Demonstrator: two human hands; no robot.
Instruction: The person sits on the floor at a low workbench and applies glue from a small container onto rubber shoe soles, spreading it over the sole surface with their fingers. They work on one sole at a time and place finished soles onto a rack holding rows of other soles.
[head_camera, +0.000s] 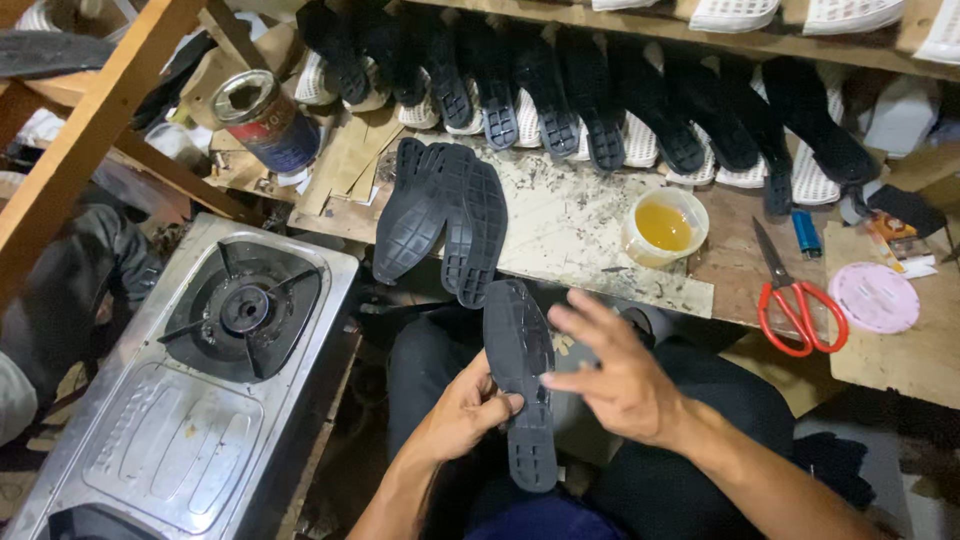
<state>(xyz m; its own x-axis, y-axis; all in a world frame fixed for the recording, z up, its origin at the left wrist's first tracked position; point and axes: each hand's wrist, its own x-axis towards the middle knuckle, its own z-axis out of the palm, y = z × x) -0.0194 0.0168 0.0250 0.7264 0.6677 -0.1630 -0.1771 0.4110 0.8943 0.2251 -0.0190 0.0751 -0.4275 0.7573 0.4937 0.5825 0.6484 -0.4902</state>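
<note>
Head-camera view looked down over a cluttered wooden workbench (905, 360) and the person's lap below it. A black rubber shoe sole (522, 380), tread side up, was held lengthwise above the lap, just below the bench's near edge. The left hand (462, 412) gripped the sole at its narrow middle from the left, thumb pressed over the top and fingers curled beneath, clamped on it. The right hand (618, 375) sat against the sole's right edge with fingers spread apart and loose; whether it actually pinched the sole could not be told.

On the bench, just above the held sole, lay two more black soles (442, 222) overlapping each other on a stained pale board (575, 215). To the right of that pair stood a plastic cup of yellowish glue (664, 226). Farther right on the bench lay red-handled scissors (795, 300), a blue lighter (806, 233) and a round pink lid (874, 297). Along the bench's back edge ran a row of black shoes (600, 95) propped on end. A metal tin (263, 120) stood at the bench's left end, and a steel gas stove (200, 375) sat lower, left of the bench.
</note>
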